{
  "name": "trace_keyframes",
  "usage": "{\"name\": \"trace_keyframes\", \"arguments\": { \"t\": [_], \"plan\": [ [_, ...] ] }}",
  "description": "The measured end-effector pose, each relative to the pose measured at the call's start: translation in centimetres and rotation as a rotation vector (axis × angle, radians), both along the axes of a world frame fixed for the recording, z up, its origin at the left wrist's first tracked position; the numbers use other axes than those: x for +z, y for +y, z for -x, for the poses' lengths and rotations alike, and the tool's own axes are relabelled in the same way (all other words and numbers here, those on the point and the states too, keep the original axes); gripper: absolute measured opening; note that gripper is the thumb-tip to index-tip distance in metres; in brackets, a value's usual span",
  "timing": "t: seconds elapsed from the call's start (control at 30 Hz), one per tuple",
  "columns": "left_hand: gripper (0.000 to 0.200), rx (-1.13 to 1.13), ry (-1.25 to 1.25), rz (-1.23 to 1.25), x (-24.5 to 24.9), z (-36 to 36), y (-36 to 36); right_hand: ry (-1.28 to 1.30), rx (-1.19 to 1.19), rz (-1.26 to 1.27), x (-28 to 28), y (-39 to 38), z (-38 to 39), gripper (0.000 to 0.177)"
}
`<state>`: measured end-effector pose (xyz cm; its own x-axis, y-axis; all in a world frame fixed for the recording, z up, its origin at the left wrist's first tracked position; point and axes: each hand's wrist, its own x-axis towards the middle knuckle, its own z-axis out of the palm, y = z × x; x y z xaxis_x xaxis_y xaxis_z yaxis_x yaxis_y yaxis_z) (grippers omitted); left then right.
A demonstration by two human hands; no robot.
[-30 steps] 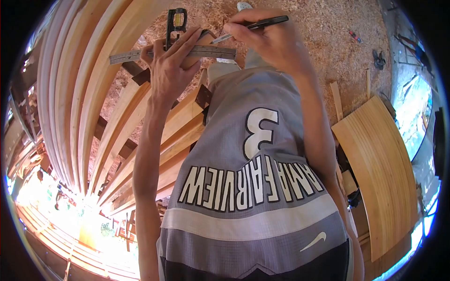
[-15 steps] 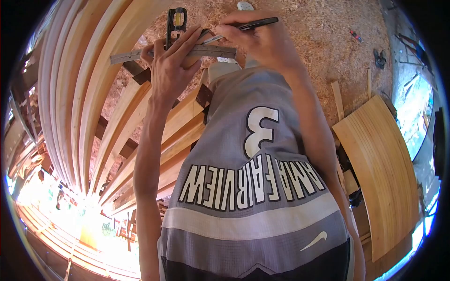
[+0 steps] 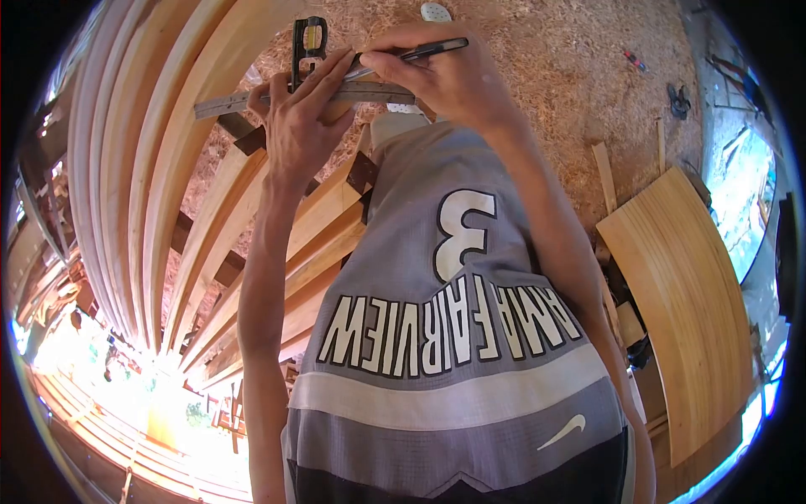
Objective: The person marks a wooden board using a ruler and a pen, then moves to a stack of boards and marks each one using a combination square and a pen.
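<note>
A flat grey metal ruler (image 3: 379,92) lies crosswise near the top, over the end of a wooden piece. My left hand (image 3: 304,122) rests on it with fingers extended, pressing it down. In my right hand (image 3: 441,80) is a black and silver pen (image 3: 432,49), pinched by the fingers, its tip pointing left toward my left fingertips just above the ruler. Where the tip meets the wood is hard to make out. A black clamp with a yellow part (image 3: 311,42) stands just beyond my left hand.
Long curved wooden strips (image 3: 159,168) fan out on the left. A broad curved wooden panel (image 3: 684,311) leans at the right, beside thin sticks (image 3: 604,176). Wood shavings (image 3: 571,109) cover the ground. A dark object (image 3: 678,101) lies at the upper right.
My right hand and the pen have moved left, closer to my left fingertips. My left hand and the ruler are almost where they were.
</note>
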<state>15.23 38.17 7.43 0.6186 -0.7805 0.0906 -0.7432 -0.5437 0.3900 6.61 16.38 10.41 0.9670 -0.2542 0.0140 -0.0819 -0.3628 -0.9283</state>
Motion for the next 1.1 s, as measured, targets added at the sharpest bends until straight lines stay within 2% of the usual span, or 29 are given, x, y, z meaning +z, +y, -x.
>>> {"name": "trace_keyframes", "arguments": {
  "t": [0.03, 0.17, 0.23, 0.27, 0.33, 0.37, 0.43, 0.57, 0.63, 0.73, 1.07, 1.1],
  "plan": [
    [0.070, 0.001, 0.001, -0.008, 0.1, 0.0, 0.0, -0.011, 0.024, 0.080, 0.4, -0.1, -0.1, 0.023],
    [0.071, 0.007, 0.009, -0.017, 0.3, 0.1, -0.1, 0.005, 0.060, 0.042, 2.0, -1.6, 0.4, 0.021],
    [0.072, -0.006, 0.022, -0.001, 0.1, -0.1, 0.0, -0.171, 0.122, 0.326, 2.5, -2.9, 0.7, 0.021],
    [0.072, -0.003, 0.020, -0.001, 0.1, 0.0, 0.1, -0.173, 0.124, 0.326, 2.8, -3.4, 1.0, 0.021],
    [0.073, -0.002, 0.018, -0.006, 0.1, 0.0, 0.2, 0.069, 0.083, 0.142, 3.3, -3.8, 1.5, 0.021],
    [0.073, -0.001, 0.017, -0.005, 0.1, 0.0, 0.2, 0.068, 0.084, 0.143, 3.1, -3.6, 1.4, 0.021],
    [0.071, -0.001, 0.013, -0.009, 0.1, 0.1, 0.2, 0.030, -0.095, -0.077, 2.5, -2.8, 1.3, 0.022],
    [0.070, -0.003, 0.012, -0.013, 0.3, 0.0, 0.0, -0.003, -0.038, -0.010, 1.2, -2.2, 0.3, 0.022],
    [0.070, 0.001, 0.015, -0.016, 0.4, 0.1, 0.0, 0.099, 0.062, -0.023, 0.9, -1.8, 0.1, 0.024],
    [0.069, 0.000, 0.012, -0.003, 0.4, 0.1, 0.0, 0.090, -0.007, -0.016, 0.5, -0.2, 0.0, 0.026],
    [0.068, 0.004, 0.003, -0.009, 0.5, 0.1, 0.0, 0.045, 0.019, -0.041, -0.8, 0.0, 0.2, 0.027],
    [0.072, 0.004, 0.001, -0.029, 0.6, 0.1, 0.0, -0.023, 0.009, -0.041, -1.4, 0.1, 0.4, 0.027]
  ]
}}
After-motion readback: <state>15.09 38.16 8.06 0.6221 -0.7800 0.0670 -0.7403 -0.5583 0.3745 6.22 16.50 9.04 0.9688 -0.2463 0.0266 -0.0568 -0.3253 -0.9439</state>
